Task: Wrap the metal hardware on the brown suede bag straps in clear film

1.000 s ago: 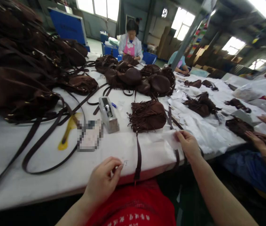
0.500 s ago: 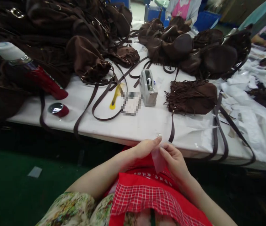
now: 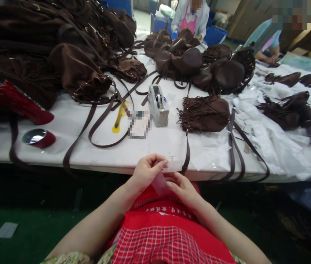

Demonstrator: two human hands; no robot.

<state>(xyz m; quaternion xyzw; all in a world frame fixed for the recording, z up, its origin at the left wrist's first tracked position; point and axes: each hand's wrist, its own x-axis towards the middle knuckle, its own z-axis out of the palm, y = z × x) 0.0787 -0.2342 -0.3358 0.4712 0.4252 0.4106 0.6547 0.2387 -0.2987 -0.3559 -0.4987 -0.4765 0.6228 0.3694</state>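
At the table's front edge, my left hand (image 3: 149, 170) pinches a thin translucent sheet (image 3: 159, 184) between thumb and fingers. My right hand (image 3: 183, 189) is closed on the sheet's right side, its fingers curled and partly hidden. The sheet hangs in front of the red apron, and whether it is paper or plastic I cannot tell. Just beyond the hands are a tape dispenser (image 3: 158, 106) and a dark brown fringed bag (image 3: 206, 113) whose strap runs down to the table edge.
A yellow comb (image 3: 119, 119) lies beside a blurred-out pale item (image 3: 139, 125). At left are a red flask (image 3: 20, 102) and a red cup (image 3: 39, 138). Brown bags (image 3: 81, 73) are heaped behind, with white wrapping (image 3: 279, 143) at right. Two people (image 3: 192, 18) work across the table.
The view has swung right, so the table's things sit further left. My left hand's fingers have curled in over the sheet, and the right hand has turned slightly flatter beside it.
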